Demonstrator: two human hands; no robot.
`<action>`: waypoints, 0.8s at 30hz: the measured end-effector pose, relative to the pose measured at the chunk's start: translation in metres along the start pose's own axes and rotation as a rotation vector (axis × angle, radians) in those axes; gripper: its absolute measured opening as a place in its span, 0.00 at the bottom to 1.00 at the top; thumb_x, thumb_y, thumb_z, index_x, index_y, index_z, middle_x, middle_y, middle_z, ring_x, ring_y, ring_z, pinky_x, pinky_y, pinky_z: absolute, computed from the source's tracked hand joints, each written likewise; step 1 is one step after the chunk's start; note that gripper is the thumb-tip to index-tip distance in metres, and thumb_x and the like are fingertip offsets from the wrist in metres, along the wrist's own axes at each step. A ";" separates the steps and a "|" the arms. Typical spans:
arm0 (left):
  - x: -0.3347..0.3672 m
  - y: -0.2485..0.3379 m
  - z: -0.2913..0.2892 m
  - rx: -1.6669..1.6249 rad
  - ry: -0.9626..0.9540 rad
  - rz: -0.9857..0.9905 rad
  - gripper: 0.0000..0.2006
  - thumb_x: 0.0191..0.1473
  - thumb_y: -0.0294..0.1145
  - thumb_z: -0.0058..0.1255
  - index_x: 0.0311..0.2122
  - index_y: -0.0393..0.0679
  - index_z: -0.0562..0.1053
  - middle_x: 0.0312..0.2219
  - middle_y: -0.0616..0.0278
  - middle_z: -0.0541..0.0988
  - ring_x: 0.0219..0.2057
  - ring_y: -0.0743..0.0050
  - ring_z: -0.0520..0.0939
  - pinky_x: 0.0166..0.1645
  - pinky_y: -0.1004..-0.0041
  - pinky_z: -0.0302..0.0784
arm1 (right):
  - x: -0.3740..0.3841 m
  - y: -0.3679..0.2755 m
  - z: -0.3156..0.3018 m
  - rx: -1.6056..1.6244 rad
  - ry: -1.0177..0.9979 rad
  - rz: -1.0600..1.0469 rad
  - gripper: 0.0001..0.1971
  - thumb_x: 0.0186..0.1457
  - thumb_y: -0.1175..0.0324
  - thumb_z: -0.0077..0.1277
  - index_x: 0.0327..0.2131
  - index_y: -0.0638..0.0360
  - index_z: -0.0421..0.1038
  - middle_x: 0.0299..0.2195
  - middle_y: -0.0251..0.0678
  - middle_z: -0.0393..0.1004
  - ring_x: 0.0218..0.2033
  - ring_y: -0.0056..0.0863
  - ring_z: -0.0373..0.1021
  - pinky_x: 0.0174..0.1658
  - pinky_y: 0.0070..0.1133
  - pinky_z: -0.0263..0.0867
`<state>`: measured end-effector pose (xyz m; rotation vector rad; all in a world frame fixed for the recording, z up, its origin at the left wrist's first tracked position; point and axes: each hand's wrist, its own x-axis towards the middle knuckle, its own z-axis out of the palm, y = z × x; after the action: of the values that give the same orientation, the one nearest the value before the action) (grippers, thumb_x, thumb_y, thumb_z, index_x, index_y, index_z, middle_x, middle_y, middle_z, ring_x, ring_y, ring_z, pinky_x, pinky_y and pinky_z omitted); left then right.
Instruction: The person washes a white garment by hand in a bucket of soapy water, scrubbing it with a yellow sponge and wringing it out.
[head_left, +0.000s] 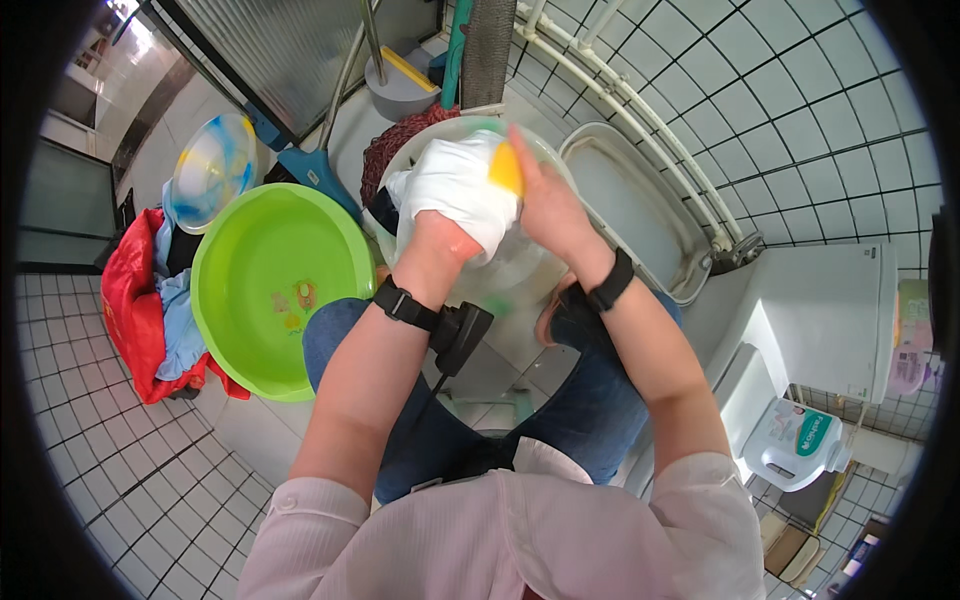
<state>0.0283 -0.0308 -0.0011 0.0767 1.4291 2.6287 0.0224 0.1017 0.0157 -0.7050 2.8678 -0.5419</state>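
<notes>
A white cloth garment point(450, 185) is draped over my left hand point(440, 240); only its wrist and back edge show, and the fingers are hidden inside the fabric. My right hand point(555, 208) grips a smooth yellow block point(506, 168), which looks like a bar of soap, and presses it against the right side of the cloth. Both hands are over a pale, translucent basin point(525, 265) between my knees. Dark fabric point(383, 210) shows at the basin's left side.
At left is a green basin point(280, 290), beside red clothing point(140, 310) and a blue-and-white basin point(215, 170). A long pale tub point(640, 200) lies along the right wall. Behind are a blue broom point(320, 175) and grey bucket point(400, 95). A white jug point(795, 445) stands at right.
</notes>
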 end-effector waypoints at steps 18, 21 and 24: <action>-0.009 -0.036 -0.033 -0.764 0.048 -0.034 0.26 0.55 0.46 0.20 0.53 0.39 0.56 0.53 0.53 0.59 0.54 0.58 0.60 0.57 0.64 0.53 | -0.014 -0.041 -0.003 -0.114 0.376 -0.235 0.34 0.29 0.82 0.49 0.48 0.67 0.57 0.27 0.42 0.64 0.33 0.42 0.63 0.37 0.28 0.61; -0.002 -0.041 -0.042 -1.115 -0.523 0.098 0.24 0.55 0.42 0.23 0.50 0.36 0.59 0.50 0.52 0.63 0.51 0.58 0.63 0.56 0.65 0.56 | -0.004 -0.029 -0.003 -0.047 0.334 -0.246 0.25 0.31 0.81 0.47 0.41 0.66 0.62 0.28 0.44 0.63 0.34 0.44 0.62 0.38 0.28 0.61; 0.004 -0.017 -0.021 -0.986 -0.029 -0.047 0.17 0.54 0.40 0.29 0.41 0.40 0.65 0.40 0.53 0.70 0.41 0.59 0.70 0.49 0.63 0.64 | 0.006 0.003 -0.009 -0.026 0.271 -0.140 0.18 0.34 0.79 0.45 0.36 0.64 0.63 0.28 0.46 0.63 0.33 0.45 0.62 0.38 0.29 0.60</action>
<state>0.0239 -0.0384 -0.0262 -0.0332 0.0123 2.9336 0.0146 0.1039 0.0224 -0.9066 3.0943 -0.6677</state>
